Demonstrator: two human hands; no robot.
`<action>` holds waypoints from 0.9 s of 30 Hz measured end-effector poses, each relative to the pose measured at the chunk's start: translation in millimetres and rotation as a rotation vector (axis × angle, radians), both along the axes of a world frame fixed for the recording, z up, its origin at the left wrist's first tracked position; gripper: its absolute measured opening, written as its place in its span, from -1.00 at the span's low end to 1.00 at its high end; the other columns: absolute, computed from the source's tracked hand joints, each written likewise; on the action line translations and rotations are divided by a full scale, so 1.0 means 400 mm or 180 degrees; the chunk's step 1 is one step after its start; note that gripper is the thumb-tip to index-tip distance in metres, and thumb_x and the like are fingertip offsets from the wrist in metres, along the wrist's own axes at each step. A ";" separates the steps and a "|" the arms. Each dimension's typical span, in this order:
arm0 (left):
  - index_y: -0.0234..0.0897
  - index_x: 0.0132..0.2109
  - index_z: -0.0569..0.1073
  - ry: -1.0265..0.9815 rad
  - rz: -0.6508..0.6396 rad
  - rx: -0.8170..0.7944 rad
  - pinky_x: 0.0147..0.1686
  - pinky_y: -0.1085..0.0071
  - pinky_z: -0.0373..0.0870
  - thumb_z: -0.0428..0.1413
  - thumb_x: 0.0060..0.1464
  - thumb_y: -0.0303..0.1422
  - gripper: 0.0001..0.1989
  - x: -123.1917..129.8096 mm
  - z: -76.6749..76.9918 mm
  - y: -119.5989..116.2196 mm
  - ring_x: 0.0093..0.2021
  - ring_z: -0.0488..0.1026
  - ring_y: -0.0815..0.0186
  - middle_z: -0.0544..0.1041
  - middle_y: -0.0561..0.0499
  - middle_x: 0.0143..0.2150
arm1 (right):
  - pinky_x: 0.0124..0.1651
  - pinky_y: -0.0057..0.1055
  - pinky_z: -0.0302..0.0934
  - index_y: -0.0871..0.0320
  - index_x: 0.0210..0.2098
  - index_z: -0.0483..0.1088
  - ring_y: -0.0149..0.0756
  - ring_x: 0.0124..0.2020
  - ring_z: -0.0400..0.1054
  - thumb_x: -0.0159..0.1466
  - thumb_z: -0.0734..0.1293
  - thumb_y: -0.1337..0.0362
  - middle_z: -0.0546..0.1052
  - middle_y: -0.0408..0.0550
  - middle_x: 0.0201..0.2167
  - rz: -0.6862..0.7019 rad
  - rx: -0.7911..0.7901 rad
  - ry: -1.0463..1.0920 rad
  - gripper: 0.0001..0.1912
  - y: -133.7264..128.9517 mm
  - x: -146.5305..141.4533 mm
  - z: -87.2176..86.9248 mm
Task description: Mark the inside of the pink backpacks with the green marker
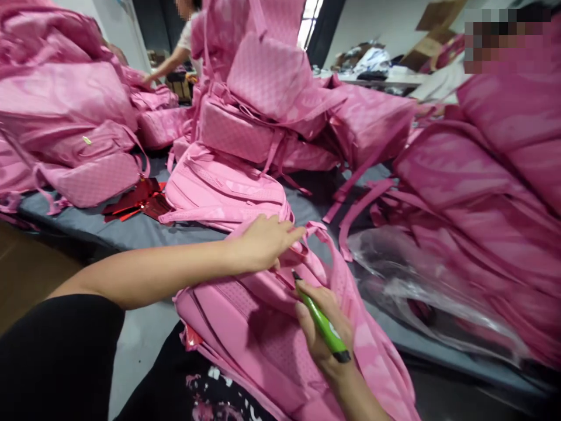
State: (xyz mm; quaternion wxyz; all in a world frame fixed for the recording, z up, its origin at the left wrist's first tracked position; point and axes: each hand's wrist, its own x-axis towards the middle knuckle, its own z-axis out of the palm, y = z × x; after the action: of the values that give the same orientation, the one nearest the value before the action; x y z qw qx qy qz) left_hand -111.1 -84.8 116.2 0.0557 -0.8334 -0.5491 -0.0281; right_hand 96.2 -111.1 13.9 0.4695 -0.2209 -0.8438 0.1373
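Observation:
A pink backpack (232, 310) lies in front of me, its padded back panel and straps facing up. At its top edge, near the carry loop, my left hand (265, 242) is closed on the fabric; some of its fingertips are hidden. My right hand (326, 321) grips a green pen-like tool (322, 321) with dark ends. The tool's dark tip points at the top of the backpack, close to the left hand. I cannot tell whether the tip touches the fabric.
More pink backpacks (249, 128) are piled along the grey-covered table (109, 234), with a stack (491, 193) at the right. Red shiny tags (142, 202) lie at the left and a clear plastic bag (416, 286) at the right. Another person's arm (169, 64) reaches in behind.

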 end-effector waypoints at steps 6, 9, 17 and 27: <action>-0.36 0.39 0.09 0.0606 -0.0016 0.0058 0.12 -0.04 0.29 0.30 0.02 -0.20 -0.11 0.043 -0.027 0.026 0.12 0.38 -0.07 0.41 -0.29 0.20 | -0.10 -0.13 0.32 0.10 0.09 0.34 -0.18 -0.21 0.43 0.29 0.28 0.44 0.52 0.01 -0.26 0.0250 -0.0362 0.0052 -0.62 -0.034 0.021 -0.011; -0.29 0.46 -0.16 0.0861 -0.0449 0.0259 0.34 -0.16 -0.08 0.26 0.06 -0.11 0.03 0.060 -0.026 -0.008 0.42 0.00 -0.09 0.01 -0.31 0.46 | -0.13 -0.15 0.35 0.07 0.13 0.34 -0.16 -0.20 0.46 0.34 0.28 0.34 0.57 0.02 -0.20 0.0336 -0.0587 0.0130 -0.63 -0.007 0.042 -0.013; -0.22 0.47 -0.23 0.1265 -0.0373 0.0254 0.29 -0.11 0.02 0.21 0.11 -0.12 0.00 0.106 -0.056 -0.001 0.40 0.06 -0.14 -0.01 -0.36 0.46 | -0.23 -0.30 0.40 0.11 -0.02 0.36 -0.22 -0.30 0.53 0.30 0.27 0.34 0.60 -0.05 -0.26 0.0060 -0.1094 0.0043 -0.75 0.021 0.053 -0.001; -0.34 0.44 -0.07 0.1022 -0.0341 0.0259 0.08 0.08 0.27 -0.11 0.28 -0.42 -0.36 0.102 -0.077 0.023 0.28 0.23 -0.04 0.12 -0.29 0.41 | -0.12 -0.37 0.39 0.09 -0.14 0.50 -0.30 -0.21 0.50 0.30 0.32 0.35 0.59 -0.10 -0.20 0.0840 -0.1981 -0.1270 -0.84 0.120 0.089 0.106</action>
State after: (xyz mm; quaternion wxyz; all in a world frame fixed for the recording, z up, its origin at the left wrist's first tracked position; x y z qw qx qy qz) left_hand -70.1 -75.4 85.5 0.1747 -0.8524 -0.4863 0.0802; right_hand 131.6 -63.3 56.1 0.1851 -0.2647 -0.8576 0.4002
